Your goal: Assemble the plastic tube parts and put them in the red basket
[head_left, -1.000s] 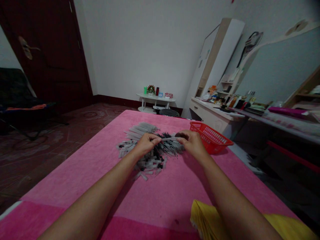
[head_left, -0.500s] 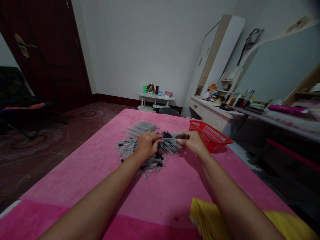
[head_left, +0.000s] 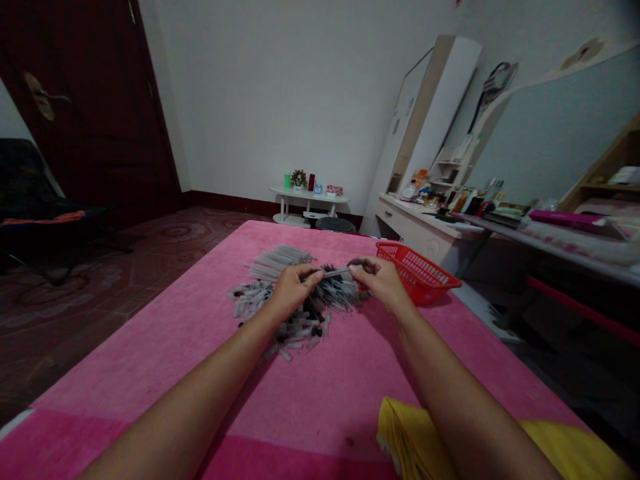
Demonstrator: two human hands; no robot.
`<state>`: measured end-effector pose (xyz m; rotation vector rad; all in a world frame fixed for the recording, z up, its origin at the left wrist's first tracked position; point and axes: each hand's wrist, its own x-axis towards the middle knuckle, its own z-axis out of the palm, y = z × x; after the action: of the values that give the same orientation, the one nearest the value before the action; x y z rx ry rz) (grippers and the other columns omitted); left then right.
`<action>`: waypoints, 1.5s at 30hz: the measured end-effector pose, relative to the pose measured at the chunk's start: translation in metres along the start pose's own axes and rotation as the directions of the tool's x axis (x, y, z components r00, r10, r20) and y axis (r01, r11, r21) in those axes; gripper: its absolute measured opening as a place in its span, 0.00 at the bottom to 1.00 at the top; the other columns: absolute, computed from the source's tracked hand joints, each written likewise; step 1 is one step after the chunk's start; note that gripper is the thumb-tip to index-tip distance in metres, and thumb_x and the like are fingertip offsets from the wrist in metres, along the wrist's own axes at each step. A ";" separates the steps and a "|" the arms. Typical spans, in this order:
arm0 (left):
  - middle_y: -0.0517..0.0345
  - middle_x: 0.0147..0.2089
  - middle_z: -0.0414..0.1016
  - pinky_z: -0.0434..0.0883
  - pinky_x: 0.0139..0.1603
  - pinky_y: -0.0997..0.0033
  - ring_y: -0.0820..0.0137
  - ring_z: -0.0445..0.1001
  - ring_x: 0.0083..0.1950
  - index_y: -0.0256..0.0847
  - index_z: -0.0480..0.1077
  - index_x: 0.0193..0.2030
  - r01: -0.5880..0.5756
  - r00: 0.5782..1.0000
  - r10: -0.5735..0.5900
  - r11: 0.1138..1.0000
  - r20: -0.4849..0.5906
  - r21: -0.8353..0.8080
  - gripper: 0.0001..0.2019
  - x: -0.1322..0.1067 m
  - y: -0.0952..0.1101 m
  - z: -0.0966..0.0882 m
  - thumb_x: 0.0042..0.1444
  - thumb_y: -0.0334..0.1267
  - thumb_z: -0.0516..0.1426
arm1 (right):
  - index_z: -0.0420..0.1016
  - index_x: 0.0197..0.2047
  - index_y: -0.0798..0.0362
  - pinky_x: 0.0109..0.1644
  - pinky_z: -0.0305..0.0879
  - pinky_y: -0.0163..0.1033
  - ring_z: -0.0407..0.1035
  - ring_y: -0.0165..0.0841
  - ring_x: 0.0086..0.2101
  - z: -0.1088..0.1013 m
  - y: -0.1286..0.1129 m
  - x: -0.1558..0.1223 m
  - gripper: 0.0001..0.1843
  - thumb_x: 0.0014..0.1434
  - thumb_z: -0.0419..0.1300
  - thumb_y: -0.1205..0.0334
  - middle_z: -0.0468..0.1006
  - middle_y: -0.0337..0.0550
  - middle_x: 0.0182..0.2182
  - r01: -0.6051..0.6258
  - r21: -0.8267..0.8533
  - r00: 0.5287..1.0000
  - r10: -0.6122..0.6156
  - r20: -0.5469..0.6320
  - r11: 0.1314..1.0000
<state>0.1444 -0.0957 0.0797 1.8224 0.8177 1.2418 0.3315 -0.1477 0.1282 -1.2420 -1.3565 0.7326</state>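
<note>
On a pink cloth (head_left: 210, 347) lies a heap of small grey tubes and black-tipped sticks (head_left: 280, 293). Just above the heap, my left hand (head_left: 293, 290) and my right hand (head_left: 377, 283) pinch the two ends of one thin grey stick (head_left: 336, 272), holding it level between them. Both hands have their fingers closed on it. A neat bundle of grey sticks (head_left: 280, 259) lies at the far side of the heap.
A red plastic basket (head_left: 417, 270) stands on the cloth right of my right hand. Yellow fabric (head_left: 400, 433) shows at the bottom right. Beyond are a small white table (head_left: 309, 197), a cluttered dresser (head_left: 440, 213), a dark door (head_left: 85, 107) and a dark chair (head_left: 35, 213).
Both hands have lifted the stick slightly and the view has shifted a little; the hands stay over the heap with the same pinch.
</note>
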 end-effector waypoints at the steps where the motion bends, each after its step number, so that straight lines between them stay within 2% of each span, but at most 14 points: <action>1: 0.59 0.25 0.71 0.61 0.26 0.76 0.74 0.65 0.24 0.34 0.76 0.40 0.027 0.999 -0.029 0.997 -0.024 -0.073 0.18 0.000 0.001 -0.001 0.54 0.48 0.56 | 0.74 0.29 0.55 0.19 0.60 0.32 0.61 0.26 0.17 -0.002 -0.001 0.001 0.16 0.40 0.66 0.52 0.70 0.36 0.18 0.004 -0.013 1.000 -0.004 -0.013 1.000; 6: 0.59 0.28 0.70 0.62 0.22 0.77 0.78 0.63 0.21 0.35 0.71 0.46 0.136 0.963 -0.222 0.893 -0.156 -0.428 0.26 0.005 -0.010 -0.016 0.52 0.57 0.56 | 0.73 0.29 0.56 0.23 0.64 0.35 0.64 0.28 0.19 -0.027 -0.001 0.011 0.16 0.39 0.65 0.54 0.72 0.38 0.20 0.005 0.018 0.975 -0.001 -0.222 1.000; 9: 0.60 0.28 0.69 0.60 0.21 0.79 0.79 0.63 0.21 0.34 0.72 0.44 0.139 0.938 -0.272 0.863 -0.215 -0.486 0.25 0.008 -0.021 -0.027 0.50 0.56 0.58 | 0.74 0.34 0.57 0.28 0.66 0.37 0.68 0.32 0.23 -0.056 0.003 0.018 0.16 0.44 0.61 0.54 0.74 0.42 0.24 0.051 -0.151 0.875 -0.117 -0.470 0.987; 10: 0.60 0.28 0.68 0.60 0.21 0.79 0.79 0.63 0.21 0.34 0.72 0.43 0.142 0.931 -0.284 0.860 -0.230 -0.490 0.25 0.008 -0.024 -0.029 0.49 0.56 0.58 | 0.75 0.35 0.57 0.31 0.66 0.39 0.69 0.34 0.25 -0.067 0.005 0.019 0.16 0.46 0.59 0.55 0.75 0.44 0.25 0.038 -0.288 0.816 -0.197 -0.544 0.957; 12: 0.61 0.27 0.68 0.59 0.21 0.79 0.79 0.62 0.21 0.33 0.72 0.42 0.148 0.921 -0.300 0.860 -0.249 -0.489 0.24 0.008 -0.027 -0.031 0.48 0.54 0.59 | 0.77 0.38 0.56 0.36 0.65 0.43 0.70 0.39 0.30 -0.089 0.009 0.018 0.16 0.49 0.57 0.56 0.76 0.48 0.28 -0.095 -0.578 0.700 -0.358 -0.617 0.811; 15: 0.61 0.26 0.68 0.59 0.21 0.79 0.78 0.62 0.21 0.33 0.73 0.41 0.154 0.920 -0.300 0.867 -0.250 -0.474 0.23 0.008 -0.026 -0.030 0.48 0.53 0.60 | 0.78 0.43 0.54 0.39 0.62 0.48 0.71 0.45 0.35 -0.115 0.016 0.014 0.19 0.53 0.55 0.56 0.77 0.54 0.31 -0.353 -0.724 0.626 -0.425 -0.654 0.593; 18: 0.61 0.26 0.68 0.59 0.21 0.78 0.77 0.63 0.21 0.33 0.73 0.40 0.153 0.924 -0.291 0.876 -0.249 -0.457 0.22 0.006 -0.023 -0.029 0.47 0.52 0.60 | 0.80 0.43 0.54 0.37 0.61 0.48 0.71 0.48 0.35 -0.127 0.024 0.012 0.19 0.52 0.56 0.56 0.77 0.57 0.31 -0.473 -0.737 0.650 -0.374 -0.662 0.482; 22: 0.61 0.25 0.68 0.57 0.21 0.78 0.77 0.63 0.21 0.33 0.73 0.39 0.153 0.923 -0.291 0.878 -0.252 -0.453 0.23 0.006 -0.019 -0.029 0.46 0.52 0.60 | 0.80 0.44 0.53 0.36 0.60 0.45 0.71 0.46 0.34 -0.127 0.034 0.013 0.19 0.55 0.54 0.55 0.79 0.56 0.32 -0.463 -0.788 0.745 -0.304 -0.594 0.406; 26: 0.62 0.25 0.67 0.57 0.21 0.78 0.78 0.62 0.21 0.33 0.73 0.39 0.160 0.920 -0.302 0.872 -0.250 -0.463 0.24 0.006 -0.021 -0.029 0.44 0.53 0.61 | 0.79 0.43 0.54 0.41 0.61 0.44 0.71 0.44 0.38 -0.114 0.034 0.017 0.19 0.57 0.52 0.57 0.79 0.54 0.38 -0.289 -0.882 0.798 -0.415 -0.437 0.373; 30: 0.61 0.24 0.68 0.58 0.22 0.77 0.77 0.63 0.21 0.33 0.74 0.39 0.157 0.921 -0.288 0.890 -0.261 -0.429 0.23 0.006 -0.023 -0.029 0.45 0.53 0.60 | 0.77 0.43 0.57 0.44 0.62 0.41 0.70 0.40 0.40 -0.090 0.034 0.020 0.17 0.58 0.51 0.59 0.78 0.52 0.40 -0.059 -0.898 0.831 -0.476 -0.286 0.437; 33: 0.61 0.24 0.68 0.58 0.22 0.77 0.77 0.63 0.21 0.33 0.75 0.38 0.149 0.928 -0.259 0.917 -0.268 -0.371 0.21 0.006 -0.021 -0.028 0.45 0.51 0.60 | 0.76 0.44 0.56 0.45 0.63 0.41 0.70 0.40 0.41 -0.073 0.046 0.021 0.16 0.58 0.52 0.61 0.77 0.52 0.42 0.012 -0.892 0.886 -0.418 -0.200 0.452; 37: 0.62 0.22 0.68 0.57 0.21 0.78 0.78 0.61 0.20 0.32 0.75 0.37 0.153 0.934 -0.247 0.929 -0.259 -0.337 0.20 0.007 -0.017 -0.026 0.45 0.48 0.60 | 0.74 0.47 0.59 0.48 0.64 0.43 0.70 0.41 0.44 -0.061 0.073 0.025 0.17 0.57 0.56 0.63 0.77 0.55 0.43 -0.007 -0.909 0.946 -0.293 -0.142 0.416; 41: 0.62 0.23 0.69 0.57 0.20 0.77 0.78 0.61 0.20 0.32 0.75 0.37 0.159 0.931 -0.256 0.926 -0.261 -0.341 0.19 0.008 -0.018 -0.026 0.45 0.47 0.59 | 0.74 0.47 0.62 0.48 0.64 0.44 0.71 0.44 0.45 -0.054 0.089 0.034 0.17 0.56 0.58 0.62 0.76 0.61 0.42 -0.094 -0.913 0.975 -0.148 -0.165 0.396; 45: 0.62 0.23 0.69 0.56 0.20 0.77 0.78 0.61 0.19 0.32 0.74 0.37 0.179 0.925 -0.280 0.917 -0.258 -0.356 0.19 0.009 -0.022 -0.027 0.45 0.47 0.60 | 0.76 0.39 0.61 0.43 0.67 0.43 0.73 0.45 0.41 -0.049 0.089 0.048 0.15 0.53 0.61 0.58 0.78 0.63 0.37 -0.144 -0.900 0.983 -0.043 -0.177 0.411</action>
<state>0.1201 -0.0706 0.0710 1.2469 0.9047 1.4240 0.4093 -0.0903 0.0698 -2.1621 -1.6166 -0.2240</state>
